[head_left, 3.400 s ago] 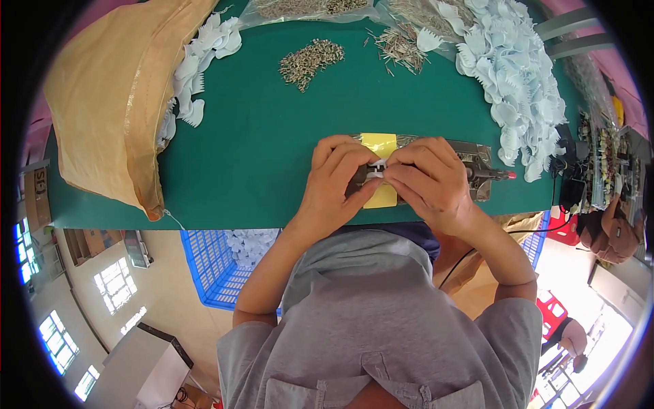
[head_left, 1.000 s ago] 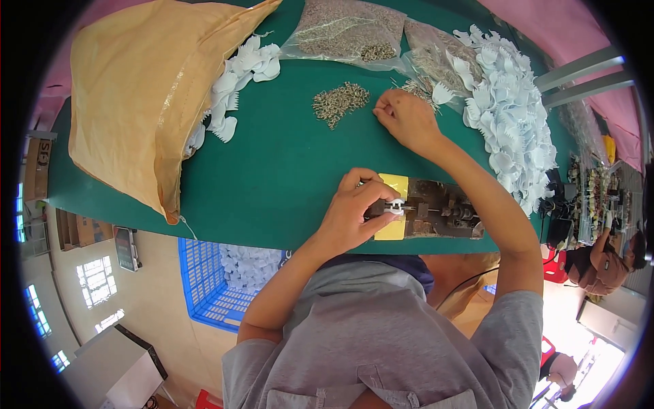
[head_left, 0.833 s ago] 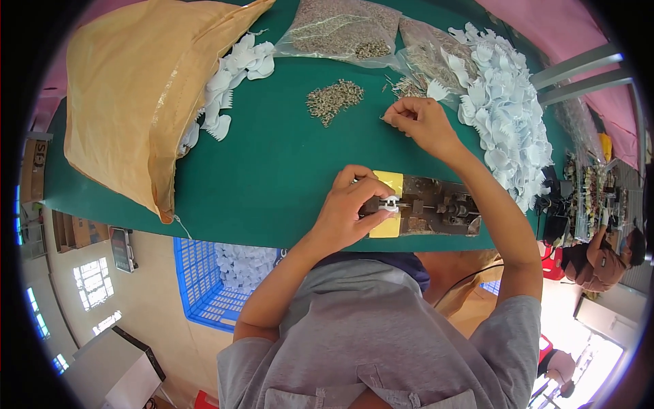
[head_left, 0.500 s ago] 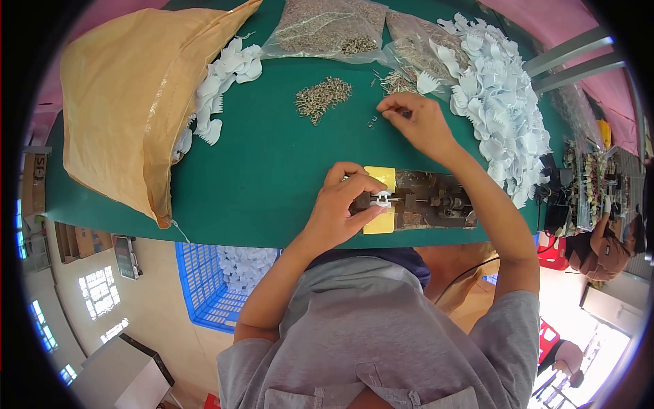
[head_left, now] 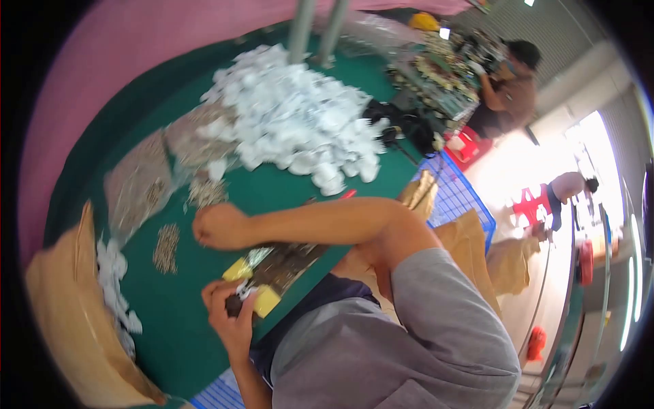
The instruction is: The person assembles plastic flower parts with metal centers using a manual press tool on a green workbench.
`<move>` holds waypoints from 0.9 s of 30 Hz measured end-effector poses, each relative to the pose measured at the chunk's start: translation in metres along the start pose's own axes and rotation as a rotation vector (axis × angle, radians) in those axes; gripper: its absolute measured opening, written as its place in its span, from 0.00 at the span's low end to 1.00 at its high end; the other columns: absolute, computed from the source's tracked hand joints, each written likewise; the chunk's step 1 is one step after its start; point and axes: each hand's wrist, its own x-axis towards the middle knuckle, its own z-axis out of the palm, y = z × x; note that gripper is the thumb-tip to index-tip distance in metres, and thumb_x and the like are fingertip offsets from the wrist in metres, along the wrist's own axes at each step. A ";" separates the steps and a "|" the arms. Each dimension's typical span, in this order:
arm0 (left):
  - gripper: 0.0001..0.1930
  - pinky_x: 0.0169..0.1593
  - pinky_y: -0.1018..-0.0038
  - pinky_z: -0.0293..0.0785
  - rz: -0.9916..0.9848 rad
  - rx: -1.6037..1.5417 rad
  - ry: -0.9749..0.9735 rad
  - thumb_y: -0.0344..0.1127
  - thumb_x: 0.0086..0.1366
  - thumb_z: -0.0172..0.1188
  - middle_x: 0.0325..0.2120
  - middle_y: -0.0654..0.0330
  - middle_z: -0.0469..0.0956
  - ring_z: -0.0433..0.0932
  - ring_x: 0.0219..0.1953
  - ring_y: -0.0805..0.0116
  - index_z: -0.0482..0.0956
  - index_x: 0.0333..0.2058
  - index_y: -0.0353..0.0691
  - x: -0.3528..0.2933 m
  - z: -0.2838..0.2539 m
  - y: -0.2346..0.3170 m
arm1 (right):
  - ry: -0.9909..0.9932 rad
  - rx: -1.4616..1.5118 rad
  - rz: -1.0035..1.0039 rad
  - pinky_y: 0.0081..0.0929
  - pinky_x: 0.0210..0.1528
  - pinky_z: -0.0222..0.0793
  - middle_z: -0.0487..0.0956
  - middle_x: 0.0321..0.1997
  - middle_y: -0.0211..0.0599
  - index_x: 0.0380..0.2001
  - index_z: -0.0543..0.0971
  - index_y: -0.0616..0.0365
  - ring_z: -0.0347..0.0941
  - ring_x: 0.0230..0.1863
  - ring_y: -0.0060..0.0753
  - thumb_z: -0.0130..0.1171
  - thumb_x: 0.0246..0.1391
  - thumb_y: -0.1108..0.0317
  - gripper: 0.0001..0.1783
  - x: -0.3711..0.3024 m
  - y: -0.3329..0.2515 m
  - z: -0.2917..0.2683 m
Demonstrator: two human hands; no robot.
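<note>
Plastic piece (head_left: 243,289), small, white, blurred: my left fingers (head_left: 216,296) pinch it beside the dark metal fixture (head_left: 291,267); my right fingers (head_left: 203,230) curl, any contents hidden.

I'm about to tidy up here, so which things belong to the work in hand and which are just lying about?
Likely in the work:
white piece at the left hand
dark metal fixture
thin metal pins beside the right hand
heaped white pieces

Seemingly just lying about:
black clutter
yellow item
</note>
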 end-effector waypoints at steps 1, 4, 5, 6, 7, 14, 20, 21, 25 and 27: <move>0.15 0.52 0.67 0.76 0.034 0.010 0.002 0.23 0.55 0.76 0.45 0.53 0.74 0.77 0.49 0.58 0.84 0.42 0.38 0.001 0.000 -0.004 | 0.009 -0.014 -0.007 0.44 0.45 0.80 0.83 0.36 0.39 0.29 0.85 0.52 0.83 0.43 0.47 0.66 0.49 0.65 0.05 -0.001 -0.001 0.000; 0.15 0.54 0.68 0.74 0.009 -0.039 -0.035 0.23 0.57 0.74 0.47 0.54 0.74 0.77 0.49 0.61 0.82 0.43 0.37 0.005 0.005 -0.006 | 0.008 -0.024 0.015 0.44 0.45 0.79 0.82 0.35 0.40 0.29 0.85 0.53 0.83 0.42 0.47 0.66 0.50 0.66 0.04 -0.001 0.002 -0.007; 0.15 0.57 0.68 0.73 0.000 -0.038 -0.038 0.24 0.58 0.73 0.47 0.55 0.75 0.77 0.50 0.62 0.80 0.43 0.36 0.006 0.006 -0.009 | -0.017 -0.003 0.036 0.44 0.44 0.79 0.82 0.35 0.40 0.29 0.85 0.53 0.82 0.42 0.48 0.66 0.50 0.66 0.04 0.001 0.003 -0.010; 0.15 0.58 0.68 0.73 -0.002 -0.017 -0.045 0.23 0.59 0.73 0.48 0.54 0.75 0.77 0.51 0.61 0.80 0.44 0.36 0.005 0.006 -0.010 | -0.020 0.007 0.036 0.44 0.44 0.79 0.82 0.35 0.39 0.28 0.84 0.53 0.82 0.42 0.48 0.66 0.50 0.67 0.03 0.001 0.004 -0.009; 0.15 0.58 0.68 0.73 0.008 -0.013 -0.051 0.23 0.59 0.73 0.48 0.54 0.75 0.77 0.51 0.61 0.80 0.44 0.36 0.006 0.007 -0.011 | -0.008 0.005 0.037 0.44 0.44 0.79 0.82 0.35 0.39 0.28 0.84 0.53 0.82 0.42 0.48 0.66 0.50 0.67 0.03 0.002 0.006 -0.011; 0.15 0.53 0.68 0.76 0.003 -0.010 0.017 0.22 0.56 0.74 0.47 0.55 0.75 0.79 0.49 0.61 0.84 0.43 0.37 -0.002 0.002 -0.006 | 0.085 0.112 -0.107 0.42 0.44 0.78 0.81 0.34 0.38 0.31 0.82 0.53 0.82 0.41 0.47 0.63 0.55 0.67 0.03 -0.016 -0.034 -0.051; 0.16 0.49 0.72 0.78 0.019 -0.035 -0.011 0.25 0.56 0.77 0.44 0.57 0.77 0.80 0.47 0.64 0.86 0.44 0.39 0.012 0.014 -0.005 | -0.085 0.290 0.020 0.35 0.40 0.75 0.80 0.34 0.37 0.37 0.83 0.59 0.80 0.38 0.41 0.63 0.62 0.68 0.06 -0.082 -0.065 -0.109; 0.16 0.46 0.73 0.79 0.030 -0.029 -0.004 0.26 0.56 0.78 0.44 0.57 0.77 0.80 0.44 0.66 0.86 0.44 0.39 0.013 0.015 -0.002 | -0.123 0.324 0.034 0.34 0.40 0.74 0.80 0.33 0.36 0.37 0.83 0.59 0.79 0.38 0.38 0.63 0.62 0.69 0.05 -0.088 -0.074 -0.112; 0.16 0.42 0.72 0.79 -0.026 -0.113 0.057 0.27 0.56 0.78 0.43 0.58 0.78 0.80 0.44 0.67 0.85 0.43 0.39 0.008 0.014 -0.010 | -0.248 0.388 0.061 0.31 0.39 0.71 0.78 0.32 0.33 0.37 0.83 0.61 0.74 0.38 0.32 0.64 0.63 0.72 0.04 -0.092 -0.087 -0.110; 0.16 0.41 0.71 0.78 0.037 -0.073 0.017 0.27 0.55 0.78 0.41 0.59 0.80 0.78 0.47 0.65 0.84 0.42 0.40 0.007 0.011 -0.012 | -0.263 0.385 0.077 0.31 0.40 0.69 0.77 0.32 0.33 0.36 0.82 0.60 0.72 0.37 0.32 0.65 0.62 0.72 0.03 -0.092 -0.089 -0.106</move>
